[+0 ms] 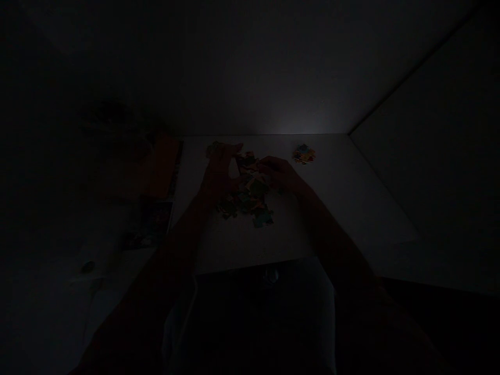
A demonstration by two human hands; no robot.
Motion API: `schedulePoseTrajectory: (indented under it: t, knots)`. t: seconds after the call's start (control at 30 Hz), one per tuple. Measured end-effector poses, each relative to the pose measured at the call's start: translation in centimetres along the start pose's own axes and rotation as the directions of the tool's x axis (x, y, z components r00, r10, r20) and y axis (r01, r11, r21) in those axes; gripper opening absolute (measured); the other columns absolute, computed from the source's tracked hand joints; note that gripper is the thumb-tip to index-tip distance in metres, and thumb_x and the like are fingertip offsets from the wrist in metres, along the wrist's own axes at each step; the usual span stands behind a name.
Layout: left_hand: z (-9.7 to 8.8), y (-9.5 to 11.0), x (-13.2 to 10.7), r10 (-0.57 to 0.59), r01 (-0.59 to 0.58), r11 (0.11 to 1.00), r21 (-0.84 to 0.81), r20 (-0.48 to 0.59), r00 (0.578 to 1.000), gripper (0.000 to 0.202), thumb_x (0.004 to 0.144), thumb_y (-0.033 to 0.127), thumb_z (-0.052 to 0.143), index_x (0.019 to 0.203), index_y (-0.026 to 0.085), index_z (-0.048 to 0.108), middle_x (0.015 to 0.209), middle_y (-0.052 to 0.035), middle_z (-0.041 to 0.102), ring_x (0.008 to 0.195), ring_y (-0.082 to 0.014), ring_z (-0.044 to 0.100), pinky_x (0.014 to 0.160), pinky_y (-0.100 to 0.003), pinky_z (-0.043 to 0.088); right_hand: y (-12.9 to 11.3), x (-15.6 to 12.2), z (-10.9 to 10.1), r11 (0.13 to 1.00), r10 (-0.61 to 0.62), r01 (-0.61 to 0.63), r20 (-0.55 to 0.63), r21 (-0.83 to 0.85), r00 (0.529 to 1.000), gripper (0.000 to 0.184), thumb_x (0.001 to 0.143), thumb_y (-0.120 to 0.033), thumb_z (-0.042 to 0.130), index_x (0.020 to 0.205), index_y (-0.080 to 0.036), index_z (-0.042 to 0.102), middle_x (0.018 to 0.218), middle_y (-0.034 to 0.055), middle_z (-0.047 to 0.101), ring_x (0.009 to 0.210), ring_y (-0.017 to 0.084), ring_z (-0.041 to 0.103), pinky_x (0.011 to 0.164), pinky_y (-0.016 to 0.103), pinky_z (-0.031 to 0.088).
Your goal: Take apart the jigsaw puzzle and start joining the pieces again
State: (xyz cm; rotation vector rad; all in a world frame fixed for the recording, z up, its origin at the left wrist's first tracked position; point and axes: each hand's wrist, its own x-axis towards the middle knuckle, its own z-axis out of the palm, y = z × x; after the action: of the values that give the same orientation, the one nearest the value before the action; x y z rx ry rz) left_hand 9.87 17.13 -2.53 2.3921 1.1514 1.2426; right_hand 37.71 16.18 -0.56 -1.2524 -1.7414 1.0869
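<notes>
The scene is very dark. A heap of loose jigsaw pieces [246,200] lies on a pale table [344,192]. My left hand [219,166] rests at the heap's far left edge, fingers stretched toward the pieces. At the heap's upper right my right hand [279,172] sits with its fingers curled down onto pieces. Whether either hand holds a piece is lost in the dark. A small joined cluster of colourful pieces [303,154] lies apart at the far right of the table.
An orange box [162,166] and a dark printed sheet or lid [150,224] lie left of the table. The table's near edge [253,268] runs just in front of my body. A wall stands behind and to the right.
</notes>
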Motion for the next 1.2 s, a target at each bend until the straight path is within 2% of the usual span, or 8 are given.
schedulePoseTrajectory:
  t: [0.17,0.3,0.43,0.6,0.73,0.87,1.07,1.2]
  knots:
    - [-0.7,0.5,0.1,0.005,-0.005,1.0,-0.009,-0.06,0.998,0.099,0.1,0.091,0.084,0.171,0.026,0.059,0.159,-0.0188,0.071,0.15,-0.0405,0.069,0.131,-0.057,0.057,-0.9,-0.4,-0.5,0.996,0.086,-0.087,0.061,0.019,0.994,0.055,0.092,-0.081,0.083,0.101,-0.027,0.079,0.093,0.0045,0.074,0.076,0.022,0.064,0.061,0.036,0.052]
    - [-0.7,-2.3,0.0,-0.211,0.248,0.963,0.105,-0.28,0.937,0.074,0.114,0.082,0.07,0.161,0.024,0.067,0.15,-0.0189,0.075,0.145,-0.0404,0.069,0.133,-0.065,0.052,-0.5,-0.3,-1.8,0.997,0.069,-0.066,0.075,-0.046,0.995,0.052,0.086,-0.077,0.087,0.094,-0.027,0.075,0.092,0.0049,0.074,0.079,0.023,0.063,0.066,0.037,0.051]
    - [0.3,-5.3,-1.1,-0.427,0.469,0.865,0.179,-0.23,0.875,0.082,0.104,0.08,0.079,0.156,0.016,0.071,0.167,-0.029,0.069,0.159,-0.0566,0.058,0.138,-0.085,0.038,1.1,0.6,-2.6,0.99,-0.039,0.022,-0.125,-0.138,0.991,0.052,0.087,-0.077,0.084,0.087,-0.028,0.067,0.086,0.0036,0.07,0.082,0.023,0.059,0.075,0.039,0.05]
    - [1.3,-5.9,-2.2,-0.365,0.378,0.889,0.257,-0.099,0.926,0.063,0.104,0.061,0.079,0.158,0.028,0.073,0.181,-0.0222,0.063,0.169,-0.0559,0.051,0.139,-0.086,0.034,2.4,1.0,-2.2,0.989,-0.034,0.011,-0.151,-0.15,0.988,0.05,0.088,-0.076,0.083,0.092,-0.028,0.068,0.088,0.0038,0.072,0.082,0.024,0.059,0.078,0.04,0.051]
    - [1.1,-5.3,-1.7,-0.36,0.388,0.889,0.243,-0.153,0.92,0.043,0.104,0.059,0.081,0.134,0.029,0.081,0.158,-0.0207,0.077,0.153,-0.051,0.065,0.135,-0.082,0.041,2.2,0.7,-1.7,0.986,-0.035,0.009,-0.154,-0.165,0.988,0.044,0.092,-0.07,0.082,0.095,-0.027,0.073,0.091,0.0055,0.076,0.085,0.024,0.063,0.079,0.04,0.054]
    - [1.0,-5.1,-1.1,-0.442,0.466,0.855,0.228,-0.152,0.884,0.039,0.103,0.061,0.087,0.114,0.024,0.079,0.14,-0.0216,0.078,0.137,-0.0473,0.07,0.128,-0.078,0.048,2.1,0.6,-1.3,0.986,-0.035,0.008,-0.16,-0.169,0.987,0.04,0.092,-0.067,0.08,0.095,-0.027,0.075,0.093,0.0061,0.078,0.084,0.025,0.065,0.08,0.042,0.055]
    - [1.3,-5.0,-1.8,-0.376,0.403,0.886,0.23,-0.153,0.914,0.054,0.109,0.061,0.078,0.155,0.032,0.078,0.167,-0.0207,0.072,0.158,-0.0502,0.06,0.136,-0.08,0.039,2.1,0.6,-1.3,0.985,-0.055,0.031,-0.142,-0.169,0.988,0.039,0.093,-0.066,0.079,0.098,-0.028,0.077,0.096,0.007,0.081,0.087,0.027,0.068,0.08,0.042,0.055]
    - [1.4,-4.9,-1.9,-0.372,0.383,0.881,0.278,-0.095,0.924,0.047,0.112,0.053,0.075,0.156,0.036,0.082,0.167,-0.018,0.074,0.157,-0.0513,0.062,0.134,-0.085,0.037,2.0,0.5,-1.3,0.98,-0.039,0.014,-0.127,-0.196,0.991,0.039,0.094,-0.066,0.079,0.1,-0.028,0.077,0.095,0.007,0.08,0.085,0.027,0.067,0.079,0.043,0.053]
